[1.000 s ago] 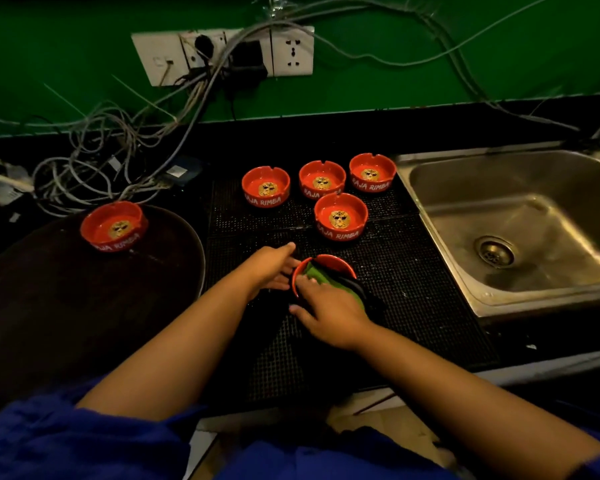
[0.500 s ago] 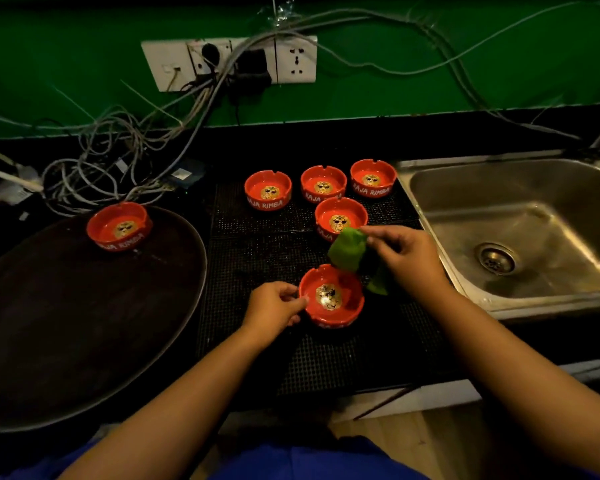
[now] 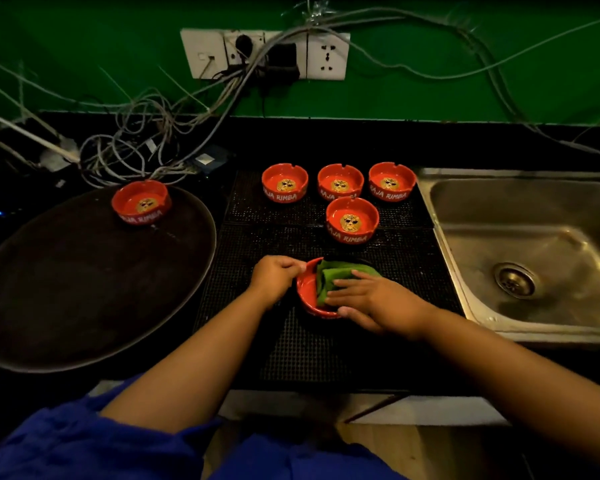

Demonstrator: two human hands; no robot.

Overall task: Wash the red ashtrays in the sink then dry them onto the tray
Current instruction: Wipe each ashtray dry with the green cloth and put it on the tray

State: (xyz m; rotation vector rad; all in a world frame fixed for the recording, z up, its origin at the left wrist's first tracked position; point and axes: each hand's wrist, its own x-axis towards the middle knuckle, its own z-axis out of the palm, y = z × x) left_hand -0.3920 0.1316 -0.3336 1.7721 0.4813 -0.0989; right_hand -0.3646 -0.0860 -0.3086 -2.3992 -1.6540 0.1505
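Red glazed ashtray (image 3: 307,295), round, mouth up, sits on a black studded mat (image 3: 291,348) on the dark bench (image 3: 326,140), between an oval tray (image 3: 84,289) and a steel sink (image 3: 499,209). The left hand (image 3: 274,275) pinches its rim. The right hand (image 3: 371,299), fingers flat, presses a folded green cloth (image 3: 329,277) into it. 4 ashtrays (image 3: 352,220) stand behind and 1 ashtray (image 3: 141,202) is on the tray, under a green wall (image 3: 430,91).

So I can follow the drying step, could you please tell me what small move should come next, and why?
Probably rub the green cloth round inside the ashtray: the right hand presses it flat into the bowl while the left hand grips the rim, so it looks steadied for wiping.
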